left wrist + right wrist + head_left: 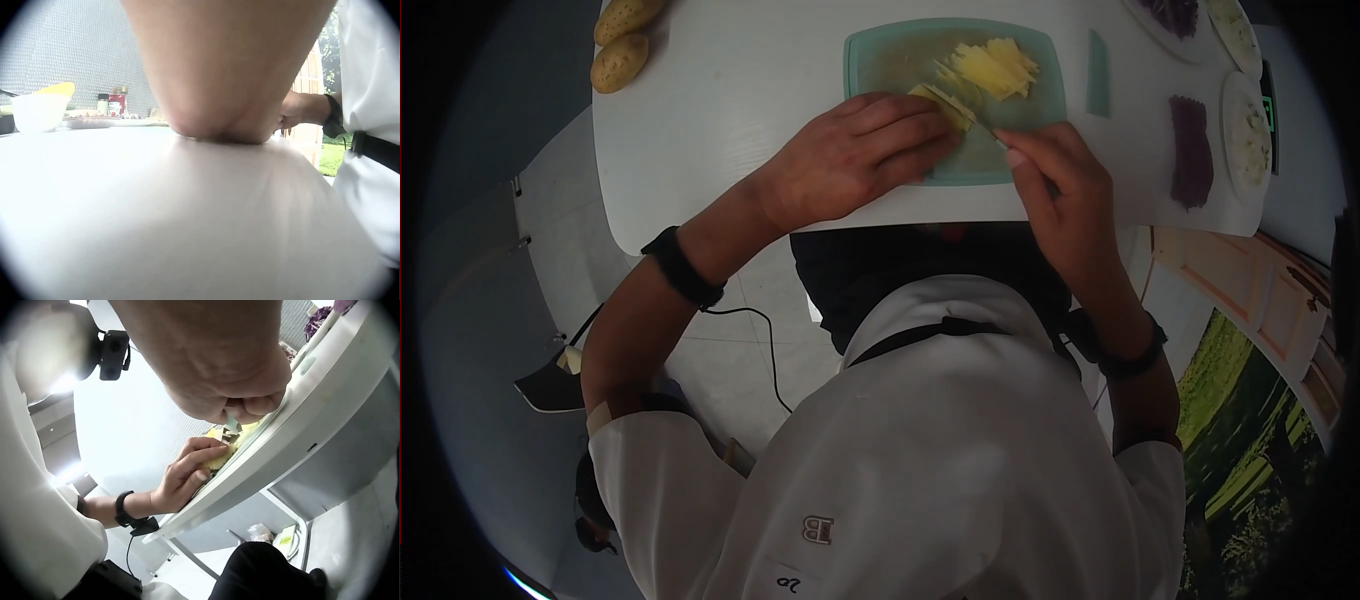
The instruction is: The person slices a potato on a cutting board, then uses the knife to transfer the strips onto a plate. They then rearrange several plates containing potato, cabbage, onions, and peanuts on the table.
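Observation:
My left hand (860, 155) holds a cut piece of potato (945, 103) on the green cutting board (880, 50), its fingers laid over the near side. In the right wrist view those fingers bend onto the yellow potato. My right hand (1065, 185) grips a knife (232, 424) by its handle, which the fist mostly hides. The blade stands at the right end of the potato, close to the left fingertips. A pile of pale yellow potato strips (997, 68) lies on the board just beyond.
Two whole potatoes (620, 62) lie at the table's far left corner. Right of the board are a green strip-shaped piece (1098, 75), a folded purple cloth (1190, 150) and plates of shredded food, one with pale shreds (1250, 140). A white bowl (40, 112) stands farther back.

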Motion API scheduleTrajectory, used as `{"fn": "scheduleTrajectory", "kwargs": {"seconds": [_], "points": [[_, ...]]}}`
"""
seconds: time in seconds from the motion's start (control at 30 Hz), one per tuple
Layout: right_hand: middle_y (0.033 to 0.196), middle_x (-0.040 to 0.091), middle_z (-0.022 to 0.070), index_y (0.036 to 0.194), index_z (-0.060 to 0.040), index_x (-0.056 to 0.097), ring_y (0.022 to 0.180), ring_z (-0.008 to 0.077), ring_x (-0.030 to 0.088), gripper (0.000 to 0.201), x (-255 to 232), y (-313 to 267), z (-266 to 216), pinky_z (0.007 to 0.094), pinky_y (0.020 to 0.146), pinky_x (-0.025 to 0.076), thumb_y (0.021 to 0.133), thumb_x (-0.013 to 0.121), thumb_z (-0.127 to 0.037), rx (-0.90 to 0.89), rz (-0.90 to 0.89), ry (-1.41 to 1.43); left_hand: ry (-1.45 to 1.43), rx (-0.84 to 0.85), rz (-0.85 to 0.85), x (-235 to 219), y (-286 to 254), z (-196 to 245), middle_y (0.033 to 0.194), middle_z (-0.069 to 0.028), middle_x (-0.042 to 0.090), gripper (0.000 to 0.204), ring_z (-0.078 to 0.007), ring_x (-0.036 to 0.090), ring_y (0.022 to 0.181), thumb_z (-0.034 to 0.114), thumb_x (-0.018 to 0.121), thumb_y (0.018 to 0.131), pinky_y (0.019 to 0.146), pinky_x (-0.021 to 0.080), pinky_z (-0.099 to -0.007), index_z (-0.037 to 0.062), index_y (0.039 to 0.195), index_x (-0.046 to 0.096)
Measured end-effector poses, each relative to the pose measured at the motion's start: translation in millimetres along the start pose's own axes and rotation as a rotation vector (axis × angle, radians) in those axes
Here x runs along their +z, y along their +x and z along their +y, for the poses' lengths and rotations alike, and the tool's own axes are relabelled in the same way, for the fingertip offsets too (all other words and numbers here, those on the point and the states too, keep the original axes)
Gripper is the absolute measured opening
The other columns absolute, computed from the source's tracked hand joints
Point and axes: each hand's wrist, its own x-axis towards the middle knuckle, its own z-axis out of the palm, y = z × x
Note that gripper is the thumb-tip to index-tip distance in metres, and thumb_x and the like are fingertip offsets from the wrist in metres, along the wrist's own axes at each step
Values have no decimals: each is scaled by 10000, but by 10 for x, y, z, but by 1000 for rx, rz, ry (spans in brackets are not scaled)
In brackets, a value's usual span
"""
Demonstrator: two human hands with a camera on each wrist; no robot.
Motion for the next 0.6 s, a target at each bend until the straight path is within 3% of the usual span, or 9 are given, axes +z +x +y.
{"fn": "scheduleTrajectory", "kwargs": {"seconds": [0.27, 0.33, 0.43, 0.5, 0.6], "points": [[936, 632, 85, 1176, -38, 749, 742, 174, 639, 193, -42, -20, -38, 305, 664, 514, 1007, 659, -58, -5, -23, -21, 13, 8, 20, 11, 1, -3, 1331, -45, 621, 500, -223, 589, 1295, 127, 708, 847, 1077, 515, -364, 89, 1344, 671], [937, 636, 101, 1182, -19, 742, 771, 178, 629, 207, -55, -26, -60, 296, 692, 498, 1006, 634, -26, 12, -42, -20, 11, 32, 17, 9, 1, -14, 1333, -71, 627, 556, -261, 602, 1263, 144, 788, 821, 1029, 552, -407, 69, 1361, 677], [936, 635, 99, 1178, -22, 743, 773, 177, 631, 204, -56, -20, -51, 298, 689, 497, 1007, 633, -27, 20, -45, -19, 8, 35, 21, 11, 4, -17, 1330, -70, 629, 551, -262, 606, 1257, 144, 788, 823, 1026, 555, -408, 68, 1357, 678], [935, 628, 64, 1158, -76, 757, 698, 176, 648, 172, -56, -26, -31, 321, 627, 529, 1000, 690, -90, -29, -20, -62, 10, 36, 23, 14, 6, -17, 1328, -70, 629, 550, -263, 607, 1254, 144, 788, 823, 1025, 555, -410, 68, 1356, 679], [937, 627, 64, 1153, -78, 757, 692, 183, 650, 170, -44, -41, -18, 322, 622, 529, 995, 695, -91, -46, -9, -76, 10, 34, 23, 24, 2, -16, 1327, -71, 629, 548, -264, 607, 1250, 145, 789, 823, 1027, 554, -413, 67, 1354, 679]]}}
